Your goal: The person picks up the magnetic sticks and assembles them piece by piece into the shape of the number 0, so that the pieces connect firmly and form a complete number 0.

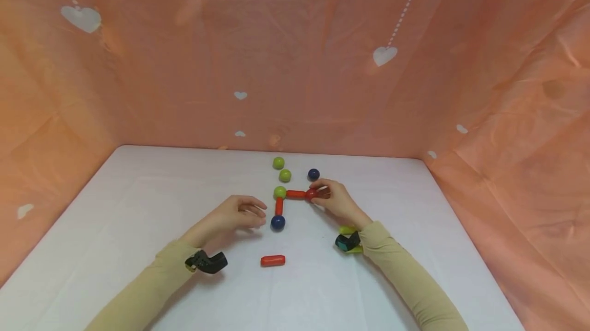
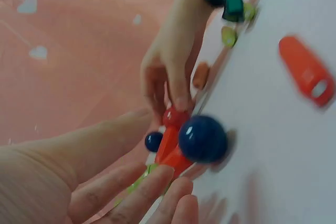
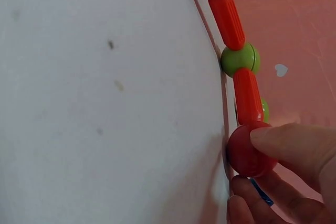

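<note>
An L-shaped chain lies on the table: a dark blue ball point(image 1: 278, 223), a red rod point(image 1: 279, 206), a green ball point(image 1: 279, 192), a second red rod point(image 1: 296, 194) and a red ball point(image 3: 251, 150). My right hand point(image 1: 338, 200) pinches the red ball between thumb and fingers at the chain's right end. Beside the blue ball, to its left, my left hand point(image 1: 241, 213) hovers with fingers loosely extended, holding nothing. An orange-red piece point(image 2: 201, 75) shows behind the right hand in the left wrist view.
Two loose green balls point(image 1: 278, 163) and a dark blue ball point(image 1: 314, 174) lie behind the chain. A loose red rod point(image 1: 273, 260) lies in front. Lime-green pieces point(image 1: 348, 230) sit by the right wrist, partly hidden by its camera. An orange curtain point(image 1: 276, 64) stands behind the white table point(image 1: 184, 177).
</note>
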Available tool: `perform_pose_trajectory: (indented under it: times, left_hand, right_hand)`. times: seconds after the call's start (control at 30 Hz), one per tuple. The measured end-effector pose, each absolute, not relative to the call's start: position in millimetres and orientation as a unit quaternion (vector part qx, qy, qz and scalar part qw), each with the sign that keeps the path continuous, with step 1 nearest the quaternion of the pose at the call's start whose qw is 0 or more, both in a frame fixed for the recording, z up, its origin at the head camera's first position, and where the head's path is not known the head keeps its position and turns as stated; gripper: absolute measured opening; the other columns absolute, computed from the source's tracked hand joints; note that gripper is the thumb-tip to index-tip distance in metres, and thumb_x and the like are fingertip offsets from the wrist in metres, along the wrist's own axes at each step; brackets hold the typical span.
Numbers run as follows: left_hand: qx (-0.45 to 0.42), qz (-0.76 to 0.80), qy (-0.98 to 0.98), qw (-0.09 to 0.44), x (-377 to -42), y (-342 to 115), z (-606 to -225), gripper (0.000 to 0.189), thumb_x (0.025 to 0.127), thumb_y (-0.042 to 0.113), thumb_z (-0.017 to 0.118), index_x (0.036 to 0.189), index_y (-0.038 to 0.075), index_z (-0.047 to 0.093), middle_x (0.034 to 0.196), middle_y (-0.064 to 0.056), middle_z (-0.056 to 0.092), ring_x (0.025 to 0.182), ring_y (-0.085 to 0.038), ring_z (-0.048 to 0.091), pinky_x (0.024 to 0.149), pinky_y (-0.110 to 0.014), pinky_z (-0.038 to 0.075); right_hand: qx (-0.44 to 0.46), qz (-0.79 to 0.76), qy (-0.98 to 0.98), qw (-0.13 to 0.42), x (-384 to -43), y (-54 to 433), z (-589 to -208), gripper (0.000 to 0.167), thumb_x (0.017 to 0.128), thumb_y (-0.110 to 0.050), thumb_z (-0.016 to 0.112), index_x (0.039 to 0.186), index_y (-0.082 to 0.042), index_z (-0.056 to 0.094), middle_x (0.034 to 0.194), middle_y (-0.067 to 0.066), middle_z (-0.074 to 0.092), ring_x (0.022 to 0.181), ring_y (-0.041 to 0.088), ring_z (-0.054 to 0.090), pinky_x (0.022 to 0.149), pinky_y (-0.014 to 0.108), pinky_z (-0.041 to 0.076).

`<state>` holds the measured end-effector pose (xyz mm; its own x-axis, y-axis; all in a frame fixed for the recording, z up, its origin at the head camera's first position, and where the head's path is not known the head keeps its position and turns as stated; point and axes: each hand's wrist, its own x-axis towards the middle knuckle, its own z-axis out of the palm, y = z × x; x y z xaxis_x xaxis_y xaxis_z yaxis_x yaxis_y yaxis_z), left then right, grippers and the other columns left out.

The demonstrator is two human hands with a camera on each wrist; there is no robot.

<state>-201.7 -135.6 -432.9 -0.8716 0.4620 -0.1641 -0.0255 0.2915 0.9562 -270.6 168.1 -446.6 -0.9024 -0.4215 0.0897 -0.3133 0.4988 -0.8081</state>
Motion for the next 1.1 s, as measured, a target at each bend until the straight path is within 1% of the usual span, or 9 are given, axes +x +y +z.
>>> perform_pose_trajectory:
  times: [0.03, 0.13, 0.27, 0.5, 0.63, 0.73, 0.8, 0.9, 1.1]
  left_hand:
    - [0.156, 0.577, 0.773, 0.214, -198, -136, -432, 0.048, 0.083, 0.016, 0.076, 0.122, -0.004, 0.057, 0.106, -0.015, 0.066, 0.09, -0.026, 0.066, 0.077, -0.038, 0.056]
    - [0.202, 0.562, 0.771, 0.219, -187, -132, -431, 0.048, 0.08, 0.013, 0.078, 0.12, -0.005, 0.058, 0.107, -0.017, 0.065, 0.094, -0.025, 0.065, 0.079, -0.035, 0.055]
    - [0.235, 0.542, 0.777, 0.219, -176, -124, -437, 0.047, 0.076, 0.011, 0.081, 0.117, -0.002, 0.061, 0.104, -0.013, 0.066, 0.095, -0.025, 0.065, 0.082, -0.03, 0.054]
    - [0.242, 0.541, 0.772, 0.229, -167, -110, -447, 0.045, 0.073, 0.006, 0.083, 0.113, -0.002, 0.064, 0.1, -0.009, 0.068, 0.091, -0.024, 0.064, 0.078, -0.029, 0.055]
    - [0.246, 0.515, 0.793, 0.213, -164, -106, -448, 0.041, 0.071, 0.004, 0.084, 0.109, 0.002, 0.067, 0.096, -0.005, 0.069, 0.088, -0.021, 0.063, 0.075, -0.029, 0.054]
    - [0.253, 0.499, 0.804, 0.202, -163, -105, -449, 0.038, 0.07, -0.001, 0.083, 0.105, 0.003, 0.069, 0.093, -0.001, 0.07, 0.084, -0.018, 0.062, 0.071, -0.027, 0.053]
    - [0.258, 0.497, 0.805, 0.197, -162, -104, -450, 0.036, 0.069, -0.004, 0.081, 0.103, 0.003, 0.069, 0.091, -0.001, 0.07, 0.082, -0.017, 0.063, 0.068, -0.026, 0.053]
    - [0.255, 0.501, 0.804, 0.196, -162, -104, -451, 0.033, 0.071, -0.005, 0.08, 0.101, 0.003, 0.07, 0.089, 0.0, 0.07, 0.079, -0.015, 0.063, 0.065, -0.024, 0.053]
    - [0.217, 0.536, 0.79, 0.201, -160, -105, -448, 0.028, 0.077, 0.0, 0.077, 0.102, -0.002, 0.068, 0.091, -0.004, 0.069, 0.084, -0.017, 0.064, 0.072, -0.026, 0.054]
  right_hand:
    - [-0.213, -0.453, 0.863, 0.059, -271, 168, -446, 0.032, 0.085, -0.005, 0.072, 0.116, -0.003, 0.063, 0.11, 0.008, 0.064, 0.094, 0.021, 0.064, 0.086, 0.034, 0.053]
    - [-0.214, -0.455, 0.862, 0.059, -271, 169, -447, 0.032, 0.085, -0.005, 0.072, 0.116, -0.003, 0.063, 0.11, 0.007, 0.064, 0.094, 0.021, 0.064, 0.086, 0.034, 0.053]
    - [-0.204, -0.458, 0.863, 0.065, -270, 170, -447, 0.032, 0.085, -0.006, 0.072, 0.116, -0.005, 0.063, 0.11, 0.006, 0.064, 0.094, 0.021, 0.063, 0.085, 0.035, 0.054]
    - [-0.204, -0.46, 0.862, 0.064, -270, 169, -447, 0.031, 0.085, -0.005, 0.072, 0.114, -0.007, 0.063, 0.11, 0.006, 0.064, 0.094, 0.021, 0.063, 0.086, 0.035, 0.053]
    - [-0.209, -0.458, 0.862, 0.06, -270, 169, -447, 0.03, 0.085, -0.005, 0.072, 0.114, -0.006, 0.064, 0.109, 0.006, 0.064, 0.094, 0.021, 0.063, 0.086, 0.035, 0.053]
    - [-0.211, -0.457, 0.862, 0.06, -271, 169, -448, 0.03, 0.085, -0.005, 0.072, 0.114, -0.006, 0.063, 0.11, 0.006, 0.064, 0.094, 0.021, 0.063, 0.086, 0.035, 0.053]
    - [-0.212, -0.459, 0.861, 0.06, -271, 169, -448, 0.03, 0.085, -0.005, 0.072, 0.114, -0.006, 0.063, 0.11, 0.006, 0.063, 0.095, 0.021, 0.063, 0.086, 0.035, 0.053]
    - [-0.209, -0.461, 0.86, 0.063, -271, 169, -448, 0.03, 0.085, -0.005, 0.072, 0.114, -0.006, 0.064, 0.11, 0.006, 0.063, 0.095, 0.021, 0.063, 0.086, 0.035, 0.053]
    - [-0.209, -0.461, 0.86, 0.064, -270, 169, -447, 0.03, 0.085, -0.005, 0.072, 0.114, -0.006, 0.064, 0.11, 0.006, 0.063, 0.094, 0.021, 0.063, 0.086, 0.035, 0.053]
